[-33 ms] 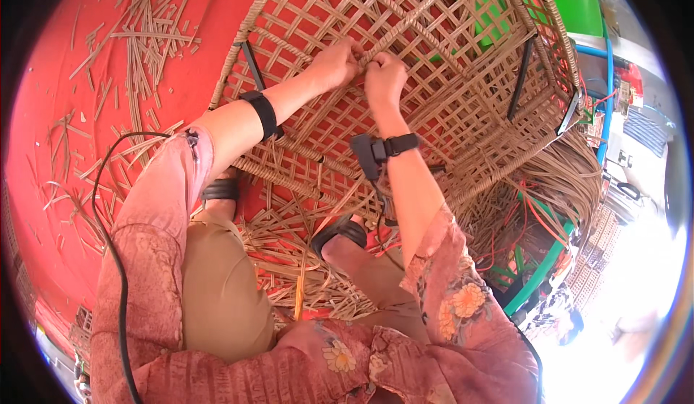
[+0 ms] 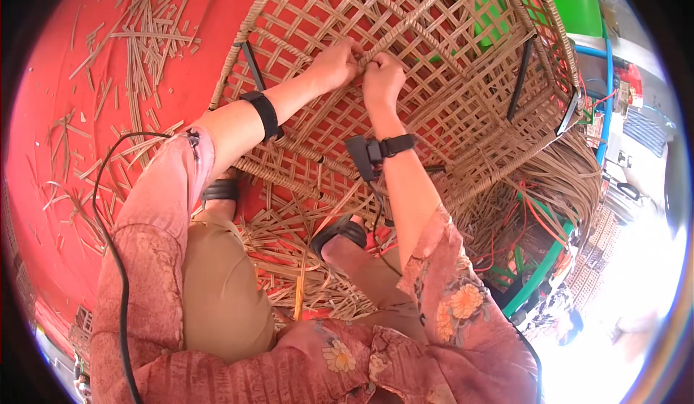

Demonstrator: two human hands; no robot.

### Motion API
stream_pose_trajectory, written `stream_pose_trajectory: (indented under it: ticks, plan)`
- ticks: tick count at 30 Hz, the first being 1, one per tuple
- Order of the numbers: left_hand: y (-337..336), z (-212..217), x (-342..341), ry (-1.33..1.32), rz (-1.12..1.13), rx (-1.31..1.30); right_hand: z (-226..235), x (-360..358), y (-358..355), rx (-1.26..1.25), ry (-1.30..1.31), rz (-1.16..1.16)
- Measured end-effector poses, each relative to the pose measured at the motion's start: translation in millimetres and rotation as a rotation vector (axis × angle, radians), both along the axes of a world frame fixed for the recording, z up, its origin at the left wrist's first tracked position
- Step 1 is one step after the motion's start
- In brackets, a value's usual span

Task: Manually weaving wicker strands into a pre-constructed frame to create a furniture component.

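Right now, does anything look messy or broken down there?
Messy, yes: loose brown weaving strips lie scattered over the red floor covering, left of the woven basket. They look untidy because they point every which way. Nothing looks clearly broken.

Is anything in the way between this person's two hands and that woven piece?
Nothing visible is: the left hand and right hand are both right at the woven piece, close together by a thicker rib. The loose strips lie off to the left, clear of both.
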State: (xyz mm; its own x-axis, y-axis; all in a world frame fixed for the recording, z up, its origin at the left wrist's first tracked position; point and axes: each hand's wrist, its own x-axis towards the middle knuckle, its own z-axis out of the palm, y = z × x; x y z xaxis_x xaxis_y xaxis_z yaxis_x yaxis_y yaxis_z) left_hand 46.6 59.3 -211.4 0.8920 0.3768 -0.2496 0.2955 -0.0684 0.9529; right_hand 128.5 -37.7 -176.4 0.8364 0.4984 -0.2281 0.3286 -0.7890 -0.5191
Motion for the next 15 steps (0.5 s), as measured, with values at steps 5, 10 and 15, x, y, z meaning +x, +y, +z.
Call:
stream_pose_trajectory:
  ticks: [5,10,15]
  plan:
    - [-1.5,-25.8,-0.7,-0.093,0.063,0.093,-7.7,-25.3,1.9,0.184,-0.323,-0.056]
    - [-3.5,-8.7,1.8,0.002,0.038,0.057,11.8,-42.9,-14.3,0.315,-0.165,-0.161]
    - [-0.6,-4.1,1.0,0.029,0.022,0.079,6.9,-38.9,-8.7,0.287,0.027,-0.215]
